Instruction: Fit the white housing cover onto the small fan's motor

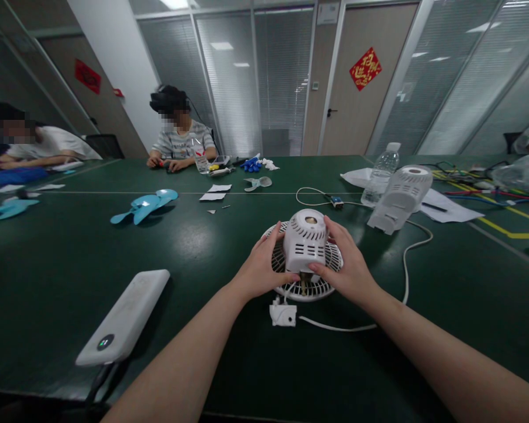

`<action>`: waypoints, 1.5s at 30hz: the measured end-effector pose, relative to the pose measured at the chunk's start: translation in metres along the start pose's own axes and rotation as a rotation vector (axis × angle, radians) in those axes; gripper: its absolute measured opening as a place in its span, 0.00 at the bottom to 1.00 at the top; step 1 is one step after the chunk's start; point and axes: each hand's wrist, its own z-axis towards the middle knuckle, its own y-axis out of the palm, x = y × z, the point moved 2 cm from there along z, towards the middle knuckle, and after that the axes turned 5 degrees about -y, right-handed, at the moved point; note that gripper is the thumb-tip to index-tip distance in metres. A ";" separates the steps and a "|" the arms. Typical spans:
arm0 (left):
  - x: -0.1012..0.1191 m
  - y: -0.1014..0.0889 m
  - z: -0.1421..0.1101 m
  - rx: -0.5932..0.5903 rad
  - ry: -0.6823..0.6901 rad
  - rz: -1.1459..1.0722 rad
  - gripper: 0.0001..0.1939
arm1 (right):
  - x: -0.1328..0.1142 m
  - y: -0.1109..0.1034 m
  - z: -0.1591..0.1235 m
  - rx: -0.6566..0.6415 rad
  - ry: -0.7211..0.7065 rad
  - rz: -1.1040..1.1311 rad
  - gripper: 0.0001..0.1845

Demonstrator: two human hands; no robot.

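A white fan motor housing (305, 238) stands on a round white fan grille (330, 258) lying flat on the green table (203, 247). My left hand (260, 267) cups the housing's left side, fingers curled round it. My right hand (346, 264) wraps its right side, thumb pressed near the bottom. A small white switch box (283, 313) lies just in front, with a white cable (405, 264) running off to the right.
A white power bank (126, 314) lies at the near left. A second white fan housing (399, 198) and a water bottle (381, 173) stand at the right. Blue fan blades (145, 205) lie at the left. Two people sit at the far side of the table.
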 end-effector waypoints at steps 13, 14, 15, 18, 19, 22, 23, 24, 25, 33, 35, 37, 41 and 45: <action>0.005 -0.003 0.001 -0.022 0.045 0.046 0.55 | 0.016 0.001 -0.004 -0.198 0.058 0.209 0.57; 0.005 -0.003 0.001 -0.023 0.046 0.041 0.55 | 0.018 0.000 -0.004 -0.211 0.058 0.224 0.58; 0.005 -0.003 0.001 -0.023 0.047 0.036 0.54 | 0.019 0.000 -0.004 -0.222 0.060 0.235 0.58; 0.005 -0.004 0.001 -0.016 0.044 0.024 0.52 | 0.021 0.000 -0.004 -0.233 0.078 0.243 0.59; 0.005 -0.004 0.001 -0.016 0.035 0.023 0.51 | 0.021 0.000 -0.004 -0.230 0.084 0.241 0.60; 0.004 -0.004 0.001 -0.027 -0.001 0.035 0.50 | 0.021 0.001 -0.005 -0.238 0.110 0.221 0.60; 0.004 -0.004 0.000 -0.033 -0.003 0.041 0.50 | 0.020 0.001 -0.005 -0.243 0.119 0.210 0.60; 0.003 -0.004 0.000 -0.039 0.001 0.048 0.50 | 0.019 0.001 -0.005 -0.248 0.127 0.201 0.60; 0.003 -0.004 0.001 -0.044 0.010 0.054 0.51 | 0.019 0.000 -0.005 -0.253 0.134 0.191 0.60; 0.001 -0.001 0.002 -0.090 0.031 0.116 0.52 | 0.016 -0.003 -0.004 -0.253 0.158 0.207 0.58; 0.001 0.000 0.002 -0.105 0.034 0.123 0.52 | 0.015 -0.004 -0.003 -0.247 0.159 0.231 0.57; 0.001 0.000 0.002 -0.113 0.035 0.126 0.53 | 0.014 -0.005 -0.002 -0.249 0.166 0.243 0.56; 0.002 -0.002 0.002 -0.108 0.040 0.122 0.53 | 0.012 -0.007 -0.001 -0.246 0.161 0.246 0.56; 0.003 -0.005 0.001 -0.095 0.037 0.103 0.52 | 0.014 -0.005 -0.001 -0.244 0.149 0.245 0.56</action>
